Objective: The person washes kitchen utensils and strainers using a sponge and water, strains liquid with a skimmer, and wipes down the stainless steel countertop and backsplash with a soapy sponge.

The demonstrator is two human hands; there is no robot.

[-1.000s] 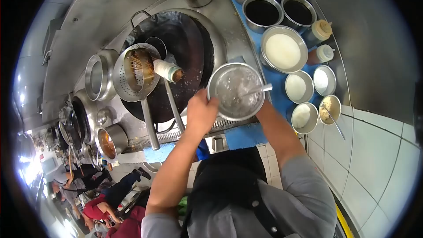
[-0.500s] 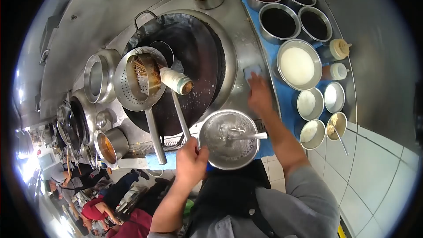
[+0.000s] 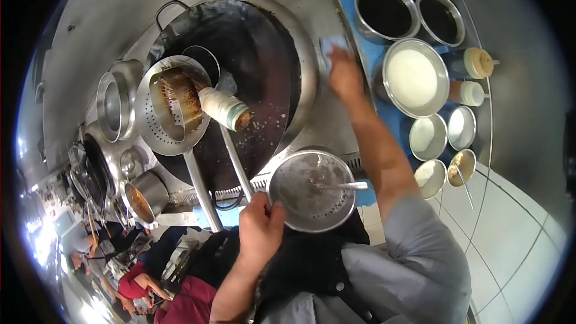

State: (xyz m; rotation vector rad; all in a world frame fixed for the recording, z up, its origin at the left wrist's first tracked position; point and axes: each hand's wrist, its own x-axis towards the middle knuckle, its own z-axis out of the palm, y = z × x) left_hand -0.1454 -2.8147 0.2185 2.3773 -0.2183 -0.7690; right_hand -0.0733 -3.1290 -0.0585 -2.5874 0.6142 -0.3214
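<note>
My left hand (image 3: pixel 261 228) grips the left rim of a metal bowl (image 3: pixel 312 219) that holds cloudy liquid and a spoon (image 3: pixel 345 186). The bowl is over the counter's front edge. Farther up, my right hand (image 3: pixel 346 75) has its fingers on a small blue-grey cloth (image 3: pixel 333 43) lying on the steel counter, right of the wok. In the large wok (image 3: pixel 264 84) rest a perforated strainer (image 3: pixel 156 135), a bamboo brush (image 3: pixel 223 108) and a ladle (image 3: pixel 239 171).
Along the right, a blue cloth (image 3: pixel 393 117) bears pots of dark sauce (image 3: pixel 386 13), a white-filled pot (image 3: pixel 413 79), smaller bowls and squeeze bottles (image 3: pixel 478 63). A pot with orange liquid (image 3: pixel 144 198) stands at left. Co-workers (image 3: pixel 135 282) are at lower left.
My right hand has left the bowl and reached up to the cloth, then moved with it farther up the counter. My left hand has drawn the bowl down toward my body. The view has shifted.
</note>
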